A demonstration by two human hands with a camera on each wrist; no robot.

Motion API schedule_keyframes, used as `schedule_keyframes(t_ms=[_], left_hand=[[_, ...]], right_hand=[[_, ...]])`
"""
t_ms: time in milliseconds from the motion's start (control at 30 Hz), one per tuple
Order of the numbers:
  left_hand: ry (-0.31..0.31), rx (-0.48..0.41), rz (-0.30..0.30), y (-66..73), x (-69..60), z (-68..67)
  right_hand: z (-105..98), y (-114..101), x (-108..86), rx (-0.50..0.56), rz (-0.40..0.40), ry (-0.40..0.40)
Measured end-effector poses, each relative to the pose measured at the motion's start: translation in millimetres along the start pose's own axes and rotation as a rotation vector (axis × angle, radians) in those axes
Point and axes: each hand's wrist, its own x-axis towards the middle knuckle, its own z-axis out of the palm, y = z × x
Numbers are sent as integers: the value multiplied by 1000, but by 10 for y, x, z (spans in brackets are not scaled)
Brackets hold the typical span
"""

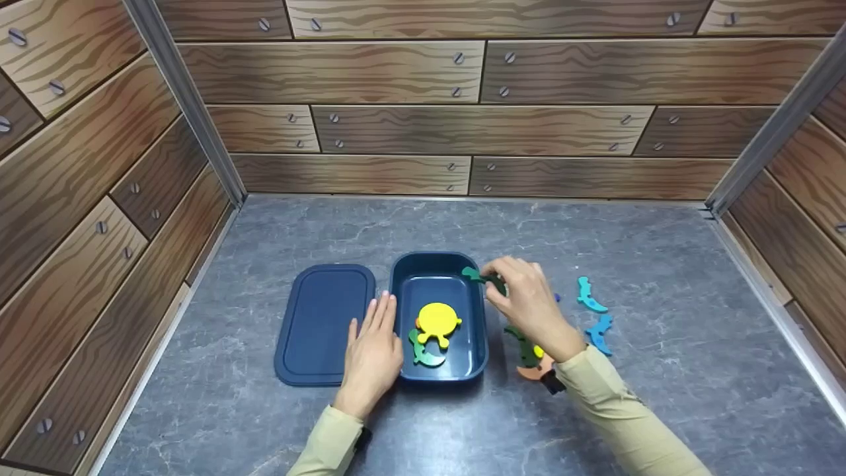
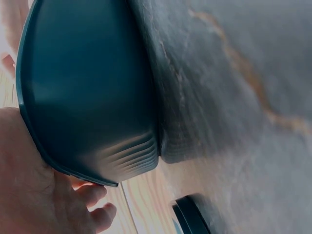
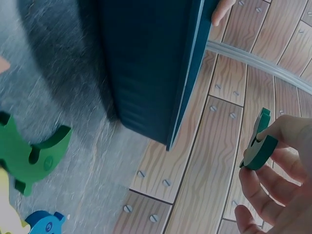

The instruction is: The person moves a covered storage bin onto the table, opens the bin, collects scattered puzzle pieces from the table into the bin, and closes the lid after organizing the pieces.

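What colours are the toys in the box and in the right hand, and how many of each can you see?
Green: 2 (one toy in the box, one held toy in the right hand)
Yellow: 1 (yellow toy in the box)
Orange: 1 (orange toy in the box, mostly hidden)
Total: 4 showing

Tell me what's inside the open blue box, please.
Inside the box are a yellow piece, a green piece, and an orange bit poking out at the yellow piece's left. What lies under the yellow piece is covered.
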Motion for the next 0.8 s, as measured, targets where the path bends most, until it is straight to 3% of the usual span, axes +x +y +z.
schedule_keyframes(t_ms=[800], left_hand=[[-23, 6, -16, -2, 0, -1]], right_hand=[[178, -201, -2, 45, -38, -68]])
